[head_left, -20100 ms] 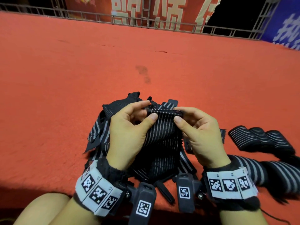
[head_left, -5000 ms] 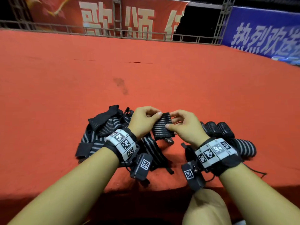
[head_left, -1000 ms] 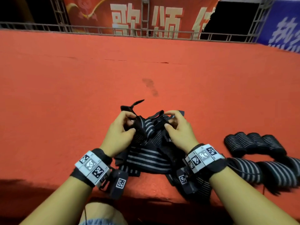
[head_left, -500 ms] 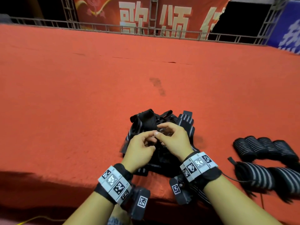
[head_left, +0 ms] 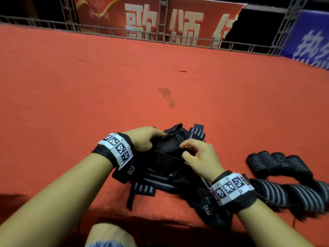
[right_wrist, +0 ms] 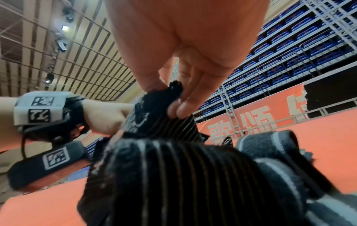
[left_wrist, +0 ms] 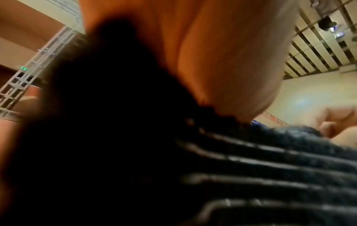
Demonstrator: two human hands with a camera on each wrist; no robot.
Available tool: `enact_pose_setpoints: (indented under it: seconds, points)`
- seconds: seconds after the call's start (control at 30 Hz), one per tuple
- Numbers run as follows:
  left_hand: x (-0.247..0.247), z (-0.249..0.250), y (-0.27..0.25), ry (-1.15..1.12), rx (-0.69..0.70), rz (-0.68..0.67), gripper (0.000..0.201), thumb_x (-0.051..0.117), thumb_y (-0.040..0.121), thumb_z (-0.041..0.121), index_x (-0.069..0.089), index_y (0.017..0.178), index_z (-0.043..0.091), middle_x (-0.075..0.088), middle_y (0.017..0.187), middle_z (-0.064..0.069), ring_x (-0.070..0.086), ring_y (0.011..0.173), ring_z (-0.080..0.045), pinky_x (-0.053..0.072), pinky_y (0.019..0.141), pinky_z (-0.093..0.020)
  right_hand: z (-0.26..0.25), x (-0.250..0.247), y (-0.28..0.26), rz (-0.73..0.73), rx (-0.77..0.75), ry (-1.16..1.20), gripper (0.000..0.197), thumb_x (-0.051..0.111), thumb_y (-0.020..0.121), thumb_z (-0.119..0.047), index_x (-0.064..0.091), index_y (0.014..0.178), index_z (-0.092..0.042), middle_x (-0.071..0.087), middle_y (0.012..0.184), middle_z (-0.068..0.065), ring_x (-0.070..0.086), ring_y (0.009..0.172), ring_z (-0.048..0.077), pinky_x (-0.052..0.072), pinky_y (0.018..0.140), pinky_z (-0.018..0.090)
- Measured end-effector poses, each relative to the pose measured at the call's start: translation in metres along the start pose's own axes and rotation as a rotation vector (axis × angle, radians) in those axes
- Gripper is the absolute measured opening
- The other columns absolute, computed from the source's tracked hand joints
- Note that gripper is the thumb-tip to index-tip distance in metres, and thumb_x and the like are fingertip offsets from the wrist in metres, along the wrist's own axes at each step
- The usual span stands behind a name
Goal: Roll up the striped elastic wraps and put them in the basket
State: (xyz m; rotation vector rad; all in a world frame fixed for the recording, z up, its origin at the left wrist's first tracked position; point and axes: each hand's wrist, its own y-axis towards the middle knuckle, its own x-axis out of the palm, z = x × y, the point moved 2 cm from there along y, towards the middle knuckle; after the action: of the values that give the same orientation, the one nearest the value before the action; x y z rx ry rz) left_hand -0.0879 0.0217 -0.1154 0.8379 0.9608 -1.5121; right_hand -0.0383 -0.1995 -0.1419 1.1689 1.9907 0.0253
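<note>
Fingertips point(right_wrist: 180, 109) of the right hand point(head_left: 201, 158) pinch the end of a striped elastic wrap point(head_left: 167, 146) against the thumb, the black edge bunched between them, as the right wrist view plainly shows. The left hand point(head_left: 142, 139) grips the other end of the same wrap with its fingers curled round the fabric — the left wrist view is mostly dark cloth and blurred palm, so the fine detail of that grip cannot be made out. The wrap is held just above a loose pile of unrolled wraps point(head_left: 156, 184) that lies tangled on the red carpet point(head_left: 89, 95), straps trailing toward the near edge.

To the right of the pile, well clear of the hands, a row of rolled wraps point(head_left: 277, 164) lies side by side, each touching the next. Nearer the person, beside the right wrist, lie larger striped rolls point(head_left: 293, 195) (their far ends run out of view). Both wrists wear bands with black-and-white marker tags point(head_left: 117, 148).

Beyond the carpet stands a metal railing point(head_left: 160, 35), with a red banner point(head_left: 160, 16) bearing pale characters behind it and a blue banner point(head_left: 309, 41) at the right.
</note>
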Motion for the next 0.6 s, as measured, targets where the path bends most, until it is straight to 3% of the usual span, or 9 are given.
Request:
enact_pose_setpoints:
  seconds: [0.07,0.13,0.2,0.27,0.33,0.5,0.6]
  points:
    - [0.007,-0.007,0.003,0.052,-0.052,-0.092,0.046,0.059,0.082,-0.003,0.067,0.12,0.021,0.067,0.099,0.012,0.067,0.102,-0.015,0.046,0.081,-0.021,0.008,-0.012,0.001,0.019,0.024,-0.02,0.024,0.066,0.072,-0.017,0.067,0.078,-0.04,0.069,0.071,-0.014,0.062,0.066,0.01,0.05,0.069,0.026]
    - [0.015,-0.016,0.005,0.068,-0.067,-0.086,0.035,0.067,0.086,0.004,0.07,0.118,0.017,0.07,0.098,0.008,0.068,0.099,-0.015,0.042,0.079,-0.017,0.015,-0.02,0.002,0.024,0.046,-0.042,0.027,0.069,0.073,-0.01,0.068,0.075,-0.036,0.066,0.065,-0.012,0.058,0.06,0.009,0.049,0.064,0.026]
    - [0.018,-0.02,0.003,0.056,-0.065,0.023,0.032,0.068,0.085,0.007,0.075,0.113,0.023,0.076,0.101,0.006,0.069,0.096,-0.014,0.048,0.079,-0.02,0.019,-0.026,0.0,0.027,0.055,-0.057,0.026,0.069,0.073,-0.007,0.069,0.075,-0.033,0.063,0.059,-0.013,0.054,0.055,0.007,0.046,0.061,0.022]
    - [0.014,-0.023,0.0,0.059,-0.092,0.168,0.035,0.066,0.084,0.008,0.077,0.107,0.032,0.078,0.1,0.006,0.071,0.095,-0.017,0.055,0.081,-0.03,0.023,-0.029,-0.001,0.031,0.062,-0.053,0.027,0.069,0.073,-0.006,0.069,0.075,-0.032,0.062,0.058,-0.015,0.054,0.053,0.004,0.044,0.058,0.016]
    - [0.008,-0.026,-0.003,0.088,-0.175,0.292,0.043,0.061,0.078,0.006,0.078,0.105,0.035,0.078,0.1,0.001,0.071,0.095,-0.023,0.058,0.081,-0.037,0.027,-0.031,-0.003,0.038,0.069,-0.05,0.027,0.069,0.072,-0.006,0.067,0.072,-0.032,0.063,0.059,-0.012,0.053,0.052,0.005,0.046,0.058,0.02]
    - [-0.017,-0.044,-0.018,-0.011,-0.406,0.611,0.043,0.055,0.072,0.019,0.078,0.108,0.026,0.076,0.104,-0.011,0.07,0.103,-0.035,0.057,0.089,-0.044,0.044,-0.048,-0.003,0.127,0.148,-0.005,0.025,0.068,0.073,-0.005,0.069,0.07,-0.029,0.065,0.061,-0.012,0.061,0.057,0.014,0.054,0.063,0.031]
    - [-0.02,-0.043,-0.023,-0.072,-0.415,0.571,0.044,0.053,0.074,0.028,0.077,0.111,0.026,0.076,0.103,-0.012,0.071,0.1,-0.033,0.056,0.084,-0.038,0.045,-0.059,-0.005,0.151,0.175,0.086,0.035,0.066,0.075,-0.001,0.074,0.076,-0.035,0.068,0.063,-0.007,0.066,0.059,0.022,0.059,0.066,0.04]
